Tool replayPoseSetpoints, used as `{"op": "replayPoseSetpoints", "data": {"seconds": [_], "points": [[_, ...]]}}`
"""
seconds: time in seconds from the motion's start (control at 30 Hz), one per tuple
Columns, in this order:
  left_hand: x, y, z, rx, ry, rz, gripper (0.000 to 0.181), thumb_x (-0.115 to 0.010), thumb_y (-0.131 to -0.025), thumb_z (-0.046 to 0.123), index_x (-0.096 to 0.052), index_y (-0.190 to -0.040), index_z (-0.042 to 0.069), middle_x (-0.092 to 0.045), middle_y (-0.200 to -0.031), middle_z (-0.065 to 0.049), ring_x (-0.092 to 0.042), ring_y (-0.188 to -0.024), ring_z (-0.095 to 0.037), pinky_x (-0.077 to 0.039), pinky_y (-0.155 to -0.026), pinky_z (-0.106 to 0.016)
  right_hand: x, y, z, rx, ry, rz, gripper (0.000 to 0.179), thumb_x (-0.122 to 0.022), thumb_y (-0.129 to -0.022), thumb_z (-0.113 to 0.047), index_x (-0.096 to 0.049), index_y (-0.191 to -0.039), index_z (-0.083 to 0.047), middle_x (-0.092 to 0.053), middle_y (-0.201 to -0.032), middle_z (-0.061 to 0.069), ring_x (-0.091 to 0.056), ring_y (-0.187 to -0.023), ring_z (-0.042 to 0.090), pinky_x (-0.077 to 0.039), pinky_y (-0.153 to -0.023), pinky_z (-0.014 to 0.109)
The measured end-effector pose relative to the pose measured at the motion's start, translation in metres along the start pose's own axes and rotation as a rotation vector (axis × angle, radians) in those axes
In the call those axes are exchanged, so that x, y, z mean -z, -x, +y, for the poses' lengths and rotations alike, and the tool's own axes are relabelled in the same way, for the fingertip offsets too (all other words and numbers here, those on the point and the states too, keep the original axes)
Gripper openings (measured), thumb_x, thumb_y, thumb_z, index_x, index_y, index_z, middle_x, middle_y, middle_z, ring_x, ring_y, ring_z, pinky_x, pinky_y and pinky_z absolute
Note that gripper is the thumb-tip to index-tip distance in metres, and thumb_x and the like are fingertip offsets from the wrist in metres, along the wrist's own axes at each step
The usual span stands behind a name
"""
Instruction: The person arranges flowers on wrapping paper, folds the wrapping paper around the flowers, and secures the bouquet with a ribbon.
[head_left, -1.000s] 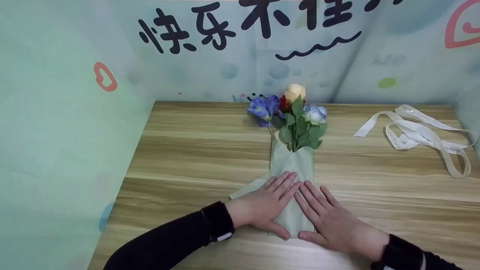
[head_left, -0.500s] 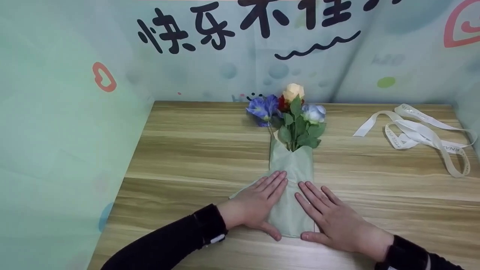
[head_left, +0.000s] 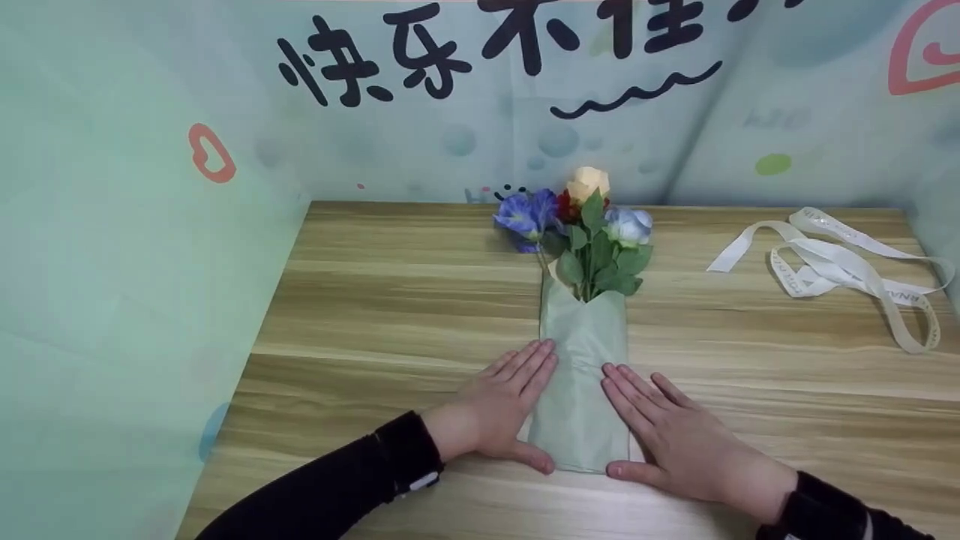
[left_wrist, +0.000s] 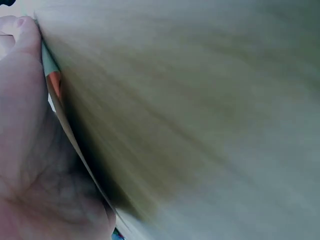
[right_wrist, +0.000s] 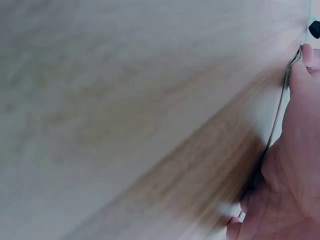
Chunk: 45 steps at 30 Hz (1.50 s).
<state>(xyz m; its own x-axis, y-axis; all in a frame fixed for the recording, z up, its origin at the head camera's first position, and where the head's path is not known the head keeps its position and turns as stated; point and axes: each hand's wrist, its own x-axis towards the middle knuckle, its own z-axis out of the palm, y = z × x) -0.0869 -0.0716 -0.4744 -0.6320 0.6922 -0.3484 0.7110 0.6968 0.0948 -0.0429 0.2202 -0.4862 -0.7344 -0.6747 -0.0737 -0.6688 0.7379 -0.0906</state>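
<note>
1. Head view: the left hand lies flat, its fingers straight and close together, on the left edge of the green paper; it grasps nothing. The right hand rests likewise along the right edge, fingers extended, thumb at the lower corner. The paper lies between them, wrapped around the stems of several flowers: a purple-blue bloom, a peach rose, a red bloom and a pale blue one, with green leaves. All of this rests on a wood-grain table. A tangled white ribbon sits at the far right. Behind and to the left hangs a pale green backdrop with black lettering and a red heart outline.

2. Left wrist view: the left palm fills the left edge, low over the blurred tabletop. Its fingertips are hard to make out.

3. Right wrist view: the right hand shows at the right edge, close against the table; the grain is blurred. Its finger positions are unclear here.
</note>
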Motion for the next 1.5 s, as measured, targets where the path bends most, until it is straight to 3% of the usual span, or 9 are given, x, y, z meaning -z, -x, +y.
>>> {"op": "replayPoseSetpoints", "data": {"seconds": [0.13,0.47,0.73,0.97,1.1,1.2,1.3,1.4,1.5], "points": [[0.001,0.001,0.0,0.004,0.014,0.003,0.133,-0.04,-0.071,0.095,0.015,-0.157,0.01,0.022,-0.166,-0.009,0.014,-0.156,-0.025,-0.008,-0.128,-0.042,0.002,-0.002,0.0,0.002,0.012,-0.018,0.1,-0.038,-0.089,-0.079,-0.016,-0.159,-0.011,-0.012,-0.169,0.006,-0.019,-0.155,0.024,-0.021,-0.12,0.051],[0.0,0.002,-0.001,0.013,0.008,0.005,0.134,-0.039,-0.07,0.096,0.015,-0.157,0.01,0.021,-0.166,-0.009,0.014,-0.156,-0.024,-0.008,-0.128,-0.042,0.001,-0.002,-0.001,0.008,0.028,-0.005,0.101,-0.038,-0.088,-0.079,-0.016,-0.159,-0.011,-0.013,-0.168,0.006,-0.02,-0.155,0.024,-0.022,-0.12,0.051],[-0.001,-0.001,0.001,0.011,0.004,0.005,0.133,-0.036,-0.071,0.096,0.014,-0.157,0.01,0.021,-0.166,-0.009,0.013,-0.156,-0.024,-0.008,-0.128,-0.042,-0.004,0.0,0.004,0.045,0.04,0.086,0.1,-0.042,-0.088,-0.078,-0.021,-0.158,-0.009,-0.019,-0.167,0.008,-0.027,-0.152,0.026,0.015,-0.124,0.029],[0.004,-0.002,0.004,0.022,0.027,-0.02,0.132,-0.039,-0.071,0.095,0.015,-0.157,0.01,0.021,-0.166,-0.009,0.015,-0.156,-0.024,-0.007,-0.128,-0.042,-0.007,-0.001,0.009,0.079,0.051,0.143,0.101,-0.047,-0.086,-0.077,-0.026,-0.156,-0.007,-0.024,-0.166,0.009,-0.032,-0.15,0.028,0.014,-0.125,0.027],[0.005,-0.003,0.004,0.024,0.044,-0.025,0.132,-0.038,-0.072,0.095,0.015,-0.157,0.01,0.022,-0.166,-0.01,0.014,-0.156,-0.024,-0.006,-0.128,-0.042,-0.005,-0.004,0.011,0.056,0.032,0.105,0.102,-0.047,-0.085,-0.078,-0.025,-0.157,-0.01,-0.022,-0.166,0.006,-0.029,-0.152,0.027,-0.01,-0.127,0.043],[0.007,-0.004,0.003,0.024,0.033,-0.027,0.131,-0.038,-0.072,0.095,0.014,-0.157,0.009,0.021,-0.166,-0.011,0.013,-0.156,-0.025,-0.006,-0.128,-0.042,-0.002,-0.008,0.011,0.04,0.024,0.075,0.103,-0.047,-0.083,-0.08,-0.025,-0.157,-0.011,-0.022,-0.166,0.006,-0.028,-0.152,0.026,-0.031,-0.117,0.053],[0.011,-0.003,0.003,0.025,0.032,-0.031,0.13,-0.039,-0.073,0.094,0.013,-0.158,0.009,0.019,-0.166,-0.011,0.012,-0.156,-0.025,-0.008,-0.128,-0.044,0.001,-0.012,0.009,0.034,0.03,0.082,0.101,-0.046,-0.085,-0.079,-0.027,-0.157,-0.011,-0.027,-0.165,0.008,-0.032,-0.15,0.026,-0.037,-0.114,0.056],[0.015,-0.003,0.004,0.026,0.046,-0.026,0.128,-0.038,-0.074,0.093,0.011,-0.158,0.009,0.017,-0.167,-0.011,0.011,-0.156,-0.025,-0.009,-0.128,-0.046,0.004,-0.018,0.008,0.038,0.03,0.163,0.089,-0.053,-0.089,-0.07,-0.037,-0.153,-0.01,-0.042,-0.157,0.011,-0.044,-0.143,0.027,-0.042,-0.11,0.054],[0.018,-0.003,0.003,0.024,0.06,-0.005,0.122,-0.032,-0.079,0.091,0.01,-0.158,0.008,0.016,-0.167,-0.012,0.01,-0.156,-0.026,-0.009,-0.128,-0.046,0.008,-0.027,0.011,0.051,0.017,0.32,0.068,-0.064,-0.092,-0.051,-0.052,-0.144,-0.009,-0.063,-0.137,0.011,-0.061,-0.125,0.027,-0.048,-0.104,0.048]]}}
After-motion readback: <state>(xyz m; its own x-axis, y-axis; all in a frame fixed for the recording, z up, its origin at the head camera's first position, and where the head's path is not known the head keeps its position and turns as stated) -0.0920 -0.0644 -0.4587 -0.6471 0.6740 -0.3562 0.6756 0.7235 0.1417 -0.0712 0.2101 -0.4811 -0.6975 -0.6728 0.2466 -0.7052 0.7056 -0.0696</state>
